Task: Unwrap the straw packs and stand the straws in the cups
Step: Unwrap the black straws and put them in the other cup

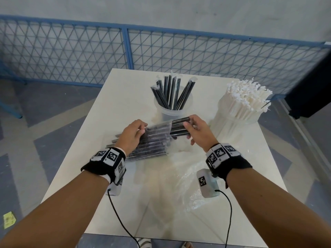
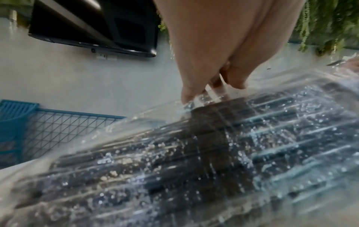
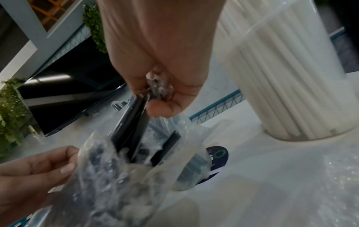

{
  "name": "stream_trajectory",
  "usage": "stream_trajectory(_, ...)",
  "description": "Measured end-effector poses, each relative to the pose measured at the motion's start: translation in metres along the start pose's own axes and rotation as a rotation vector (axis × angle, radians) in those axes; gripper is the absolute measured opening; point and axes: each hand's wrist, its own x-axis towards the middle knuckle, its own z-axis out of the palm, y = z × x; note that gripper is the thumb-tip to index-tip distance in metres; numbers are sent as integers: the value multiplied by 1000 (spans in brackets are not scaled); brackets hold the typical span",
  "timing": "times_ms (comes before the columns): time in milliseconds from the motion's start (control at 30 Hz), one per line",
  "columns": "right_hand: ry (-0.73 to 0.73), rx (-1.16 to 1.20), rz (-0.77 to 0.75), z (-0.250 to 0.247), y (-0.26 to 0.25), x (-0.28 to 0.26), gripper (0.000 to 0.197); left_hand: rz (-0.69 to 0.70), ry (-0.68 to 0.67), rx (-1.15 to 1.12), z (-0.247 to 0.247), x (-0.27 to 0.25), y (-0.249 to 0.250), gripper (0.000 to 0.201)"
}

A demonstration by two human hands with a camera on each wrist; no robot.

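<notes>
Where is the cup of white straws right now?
In the head view the cup of white straws stands on the table's far right, beside the cup of black straws and just beyond the right hand.

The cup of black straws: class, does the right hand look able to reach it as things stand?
Probably yes. The right hand, gripping black straws drawn from the pack, is just in front of the cup, and nothing lies between them.
</notes>
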Motion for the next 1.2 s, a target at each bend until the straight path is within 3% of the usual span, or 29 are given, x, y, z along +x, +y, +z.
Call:
stream_trajectory(100,-45,21,27,9,-9,-3,22,-3,0,-28,10,2,8,25)
stream_trajectory(233,143,54,1,14,-12,4,13,21,-37,33,12,6,8,25)
stream_trajectory(400,323,139,2,-18,-8,9,21,-98,-53,58,0,7,-6,12)
stream_trajectory(433,322,125,-9,-21,-10,10,22,-115,-89,52,1,5,-4,22)
stream_trajectory(533,300,60,-63,-20,-17,12,21,-88,-214,228,12,2,11,91)
stream_trajectory(600,302,35,-81,-19,-22,13,22,-24,-197,354,23,4,15,105)
stream_trajectory(667,311,74,-71,-20,-28,12,20,-6,-129,361,28,9,15,89)
stream_trajectory(767,334,472,-23,-17,-29,5,20,-22,-97,310,28,17,18,60)
stream_trajectory(833,252,634,11,-12,-23,2,29,-28,-99,260,27,21,22,53)
stream_trajectory(900,89,583,20,0,-19,-2,29,-15,-117,217,27,23,24,51)
stream_trajectory(967,15,544,49,14,-19,-6,25,17,-153,176,30,23,27,55)
stream_trajectory(1033,83,583,86,23,-21,-4,28,30,-194,149,33,23,27,61)
stream_trajectory(1200,236,667,103,12,-25,4,9,-42,-271,187,30,21,13,74)
